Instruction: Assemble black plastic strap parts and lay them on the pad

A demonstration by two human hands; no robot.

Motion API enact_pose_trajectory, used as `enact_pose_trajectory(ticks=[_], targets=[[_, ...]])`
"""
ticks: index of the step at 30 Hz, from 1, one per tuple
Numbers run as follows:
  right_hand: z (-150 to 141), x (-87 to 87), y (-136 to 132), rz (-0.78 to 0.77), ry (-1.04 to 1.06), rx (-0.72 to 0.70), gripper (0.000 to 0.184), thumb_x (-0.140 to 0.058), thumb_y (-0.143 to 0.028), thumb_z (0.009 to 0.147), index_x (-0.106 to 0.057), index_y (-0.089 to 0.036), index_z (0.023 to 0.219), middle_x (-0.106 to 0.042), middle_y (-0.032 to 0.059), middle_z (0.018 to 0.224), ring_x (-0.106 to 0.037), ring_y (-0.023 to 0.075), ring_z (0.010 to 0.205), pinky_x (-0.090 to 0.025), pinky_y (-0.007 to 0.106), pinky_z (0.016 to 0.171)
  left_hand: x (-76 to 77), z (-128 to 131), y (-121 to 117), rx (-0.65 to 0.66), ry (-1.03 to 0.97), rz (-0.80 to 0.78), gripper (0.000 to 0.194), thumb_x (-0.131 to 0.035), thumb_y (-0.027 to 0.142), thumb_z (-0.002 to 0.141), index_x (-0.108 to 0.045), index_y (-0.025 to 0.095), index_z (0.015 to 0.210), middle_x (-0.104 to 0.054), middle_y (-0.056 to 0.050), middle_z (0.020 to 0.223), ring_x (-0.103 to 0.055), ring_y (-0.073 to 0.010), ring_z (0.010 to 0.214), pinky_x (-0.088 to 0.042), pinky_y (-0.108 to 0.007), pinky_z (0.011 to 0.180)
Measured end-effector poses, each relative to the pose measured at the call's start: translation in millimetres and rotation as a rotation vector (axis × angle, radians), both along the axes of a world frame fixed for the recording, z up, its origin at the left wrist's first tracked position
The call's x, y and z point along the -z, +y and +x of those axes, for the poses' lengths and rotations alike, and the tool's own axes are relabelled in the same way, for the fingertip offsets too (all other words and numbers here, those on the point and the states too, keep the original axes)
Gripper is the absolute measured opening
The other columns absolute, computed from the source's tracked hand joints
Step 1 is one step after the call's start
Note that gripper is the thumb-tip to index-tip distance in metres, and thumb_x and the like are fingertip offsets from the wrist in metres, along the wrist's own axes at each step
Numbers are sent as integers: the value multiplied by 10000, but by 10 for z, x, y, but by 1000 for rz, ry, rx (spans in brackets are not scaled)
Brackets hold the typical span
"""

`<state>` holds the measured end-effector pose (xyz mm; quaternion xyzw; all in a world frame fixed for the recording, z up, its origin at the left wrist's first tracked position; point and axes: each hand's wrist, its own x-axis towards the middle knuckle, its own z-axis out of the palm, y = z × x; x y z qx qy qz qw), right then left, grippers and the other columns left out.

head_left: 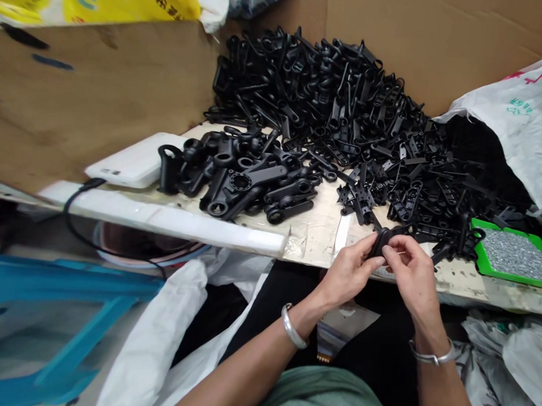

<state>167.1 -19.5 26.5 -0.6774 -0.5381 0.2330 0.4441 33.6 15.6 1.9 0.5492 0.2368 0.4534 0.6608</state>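
My left hand [354, 266] is closed round a small black plastic part [380, 243], held just over the front edge of the table. From the other side my right hand [408, 265] pinches the same part, thumb and fingertips pressed against it. Much of the part is hidden by the fingers. Beyond my hands lies a spread of small black plastic pieces [406, 194]. Larger black ring-ended pieces [249, 180] are piled to the left. A tall heap of black parts [316, 82] rises at the back.
A green tray [482, 265] of small silvery bits sits at the right. At the left are a white power bank [128, 159] with a black cable [69, 204] and a blue plastic stool [80, 338]. Cardboard walls [449, 42] enclose the back; a white sack [513, 115] leans at right.
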Motion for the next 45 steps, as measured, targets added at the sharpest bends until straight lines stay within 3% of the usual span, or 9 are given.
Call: enact_pose_trajectory(ticks=[7,11,16,22,29,33,36,39,45], targets=[[127,-56,-12,-45,263,-199,415,-663,-374,810,-638,-266,1210,-670,60,1167,-626,206,1051,-537,339,851,-159,-138,-21,49,214,124,426,-576,120,834,-636,218,1245,-703,-68,1161,-646,-259,1059,-469,-366,962],[71,3,-34,-69,460,-197,376,-651,-451,824,-677,-235,1132,-719,61,1044,-667,196,892,-561,327,748,-171,-125,-55,47,209,124,388,-589,124,832,-656,214,1203,-694,-80,1186,-633,-260,1109,-470,-357,965],[-17,108,-97,95,589,-94,256,-694,-387,816,-700,-236,1023,-749,43,923,-693,192,883,-531,372,875,-104,-63,-105,-106,266,163,345,-644,140,801,-700,219,1132,-707,-76,1182,-652,-262,1097,-461,-356,998],[-69,206,-163,211,359,78,230,-641,-374,853,-714,-223,1010,-744,29,894,-695,181,823,-540,303,763,-90,-31,-143,-141,373,144,305,-647,159,794,-740,210,1080,-757,-78,1041,-708,-279,929,-523,-361,855],[-134,228,-262,88,-16,76,260,-620,-390,846,-722,-230,1025,-712,-10,728,-613,139,586,-511,264,618,-33,-145,-130,-69,402,88,205,-640,155,779,-768,212,928,-767,-41,858,-686,-224,756,-511,-284,697],[-189,298,-233,135,-104,69,252,-569,-380,883,-732,-238,1014,-737,14,756,-649,160,608,-534,286,654,-5,-226,-158,-120,491,250,149,-619,208,814,-762,234,846,-734,-25,720,-635,-187,609,-462,-252,574],[-71,272,-224,199,-174,43,232,-543,-353,917,-741,-238,957,-747,26,794,-676,170,667,-543,293,698,-20,-363,-122,-276,594,481,192,-577,247,857,-749,241,943,-741,-41,786,-649,-197,668,-489,-275,646],[235,222,-299,335,-384,218,219,-548,-335,927,-730,-218,963,-731,64,883,-672,191,798,-529,326,805,-67,-656,79,-631,735,695,258,-547,255,873,-717,225,1065,-742,-66,893,-654,-218,776,-498,-316,750],[801,413,-428,145,-825,303,378,-589,-412,892,-664,-194,1191,-615,134,1033,-589,281,1001,-503,439,874,-84,-1430,942,-1175,981,774,277,-556,302,811,-723,190,1002,-737,-97,909,-584,-264,841,-458,-420,810]])
